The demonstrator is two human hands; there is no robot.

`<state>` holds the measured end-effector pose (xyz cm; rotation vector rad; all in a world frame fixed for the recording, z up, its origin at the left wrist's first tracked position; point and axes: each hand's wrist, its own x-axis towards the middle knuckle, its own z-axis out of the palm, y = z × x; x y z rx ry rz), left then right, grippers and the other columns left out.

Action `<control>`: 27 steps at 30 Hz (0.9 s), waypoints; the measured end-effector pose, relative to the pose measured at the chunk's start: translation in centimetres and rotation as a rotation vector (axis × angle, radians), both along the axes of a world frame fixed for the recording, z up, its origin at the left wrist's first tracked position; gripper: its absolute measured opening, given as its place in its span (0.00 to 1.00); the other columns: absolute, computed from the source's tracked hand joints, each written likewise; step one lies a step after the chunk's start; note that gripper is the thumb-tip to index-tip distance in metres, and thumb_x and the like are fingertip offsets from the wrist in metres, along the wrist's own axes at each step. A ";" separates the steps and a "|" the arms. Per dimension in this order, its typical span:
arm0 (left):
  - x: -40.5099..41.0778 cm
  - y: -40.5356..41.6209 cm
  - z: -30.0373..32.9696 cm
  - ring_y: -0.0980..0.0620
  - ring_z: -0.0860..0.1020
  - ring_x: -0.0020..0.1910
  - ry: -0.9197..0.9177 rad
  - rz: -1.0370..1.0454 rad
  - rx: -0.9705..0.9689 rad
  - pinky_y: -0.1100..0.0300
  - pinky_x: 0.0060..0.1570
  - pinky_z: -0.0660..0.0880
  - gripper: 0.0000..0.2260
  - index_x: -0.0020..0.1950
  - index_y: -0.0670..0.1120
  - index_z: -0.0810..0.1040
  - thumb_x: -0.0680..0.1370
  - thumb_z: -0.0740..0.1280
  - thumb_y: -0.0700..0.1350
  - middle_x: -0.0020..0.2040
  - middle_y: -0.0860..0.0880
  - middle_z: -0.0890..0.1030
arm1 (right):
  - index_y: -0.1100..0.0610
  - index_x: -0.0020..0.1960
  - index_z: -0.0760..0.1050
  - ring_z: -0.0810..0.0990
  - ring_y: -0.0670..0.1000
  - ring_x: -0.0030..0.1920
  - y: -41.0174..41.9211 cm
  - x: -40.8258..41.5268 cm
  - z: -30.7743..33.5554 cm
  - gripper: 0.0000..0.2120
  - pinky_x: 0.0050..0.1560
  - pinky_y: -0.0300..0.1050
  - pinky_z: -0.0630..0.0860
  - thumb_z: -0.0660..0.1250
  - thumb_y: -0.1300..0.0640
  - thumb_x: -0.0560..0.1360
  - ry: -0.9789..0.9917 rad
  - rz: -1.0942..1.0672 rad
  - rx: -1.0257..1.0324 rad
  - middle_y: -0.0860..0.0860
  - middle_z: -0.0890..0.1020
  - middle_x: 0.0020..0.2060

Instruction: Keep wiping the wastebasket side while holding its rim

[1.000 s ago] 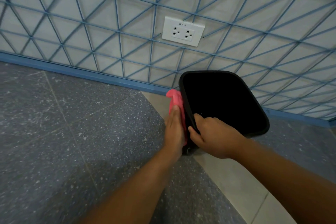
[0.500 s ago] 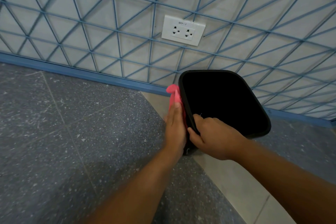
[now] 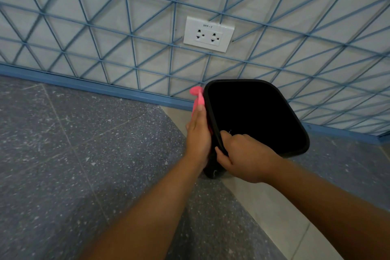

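The right hand (image 3: 244,154) grips the black plastic bin (image 3: 253,116) by its stiff, light-looking rim; the left hand (image 3: 198,135), fingers straight, presses a soft pink cloth (image 3: 197,96) against the bin's outer wall.

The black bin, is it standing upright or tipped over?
Tipped. The black bin leans so its dark mouth faces the camera; the right hand grips its rim, and the left hand presses a pink cloth against its outer side.

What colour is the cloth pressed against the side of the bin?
Pink. The cloth shows best in the head view, against the black bin.
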<state>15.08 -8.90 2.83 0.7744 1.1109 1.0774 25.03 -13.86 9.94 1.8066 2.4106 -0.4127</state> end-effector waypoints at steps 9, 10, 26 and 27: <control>-0.1 0.1 0.3 0.51 0.83 0.71 -0.114 0.045 -0.110 0.47 0.77 0.77 0.29 0.76 0.55 0.81 0.83 0.61 0.71 0.71 0.49 0.85 | 0.51 0.49 0.66 0.74 0.46 0.29 0.0 0.1 -0.2 0.09 0.32 0.46 0.75 0.54 0.46 0.80 -0.010 -0.004 -0.007 0.47 0.74 0.32; 0.1 -0.3 0.1 0.51 0.80 0.75 -0.094 0.053 -0.077 0.47 0.80 0.74 0.29 0.79 0.56 0.78 0.85 0.59 0.69 0.75 0.50 0.82 | 0.51 0.49 0.66 0.74 0.46 0.29 0.0 0.1 -0.2 0.09 0.31 0.45 0.75 0.54 0.46 0.80 -0.011 -0.005 -0.006 0.48 0.74 0.32; 0.2 -1.5 -0.5 0.48 0.74 0.81 -0.147 0.036 -0.008 0.46 0.84 0.67 0.24 0.84 0.49 0.72 0.91 0.54 0.55 0.81 0.46 0.76 | 0.50 0.47 0.63 0.73 0.48 0.31 -0.1 -0.1 -0.1 0.12 0.36 0.48 0.74 0.50 0.43 0.80 -0.065 0.023 0.056 0.47 0.71 0.32; 0.2 -2.1 -0.9 0.49 0.74 0.81 -0.143 0.023 0.019 0.46 0.85 0.67 0.23 0.85 0.49 0.70 0.91 0.53 0.53 0.81 0.47 0.75 | 0.50 0.47 0.63 0.73 0.49 0.31 -0.1 -0.2 -0.1 0.12 0.37 0.48 0.74 0.50 0.43 0.80 -0.068 0.024 0.058 0.47 0.71 0.32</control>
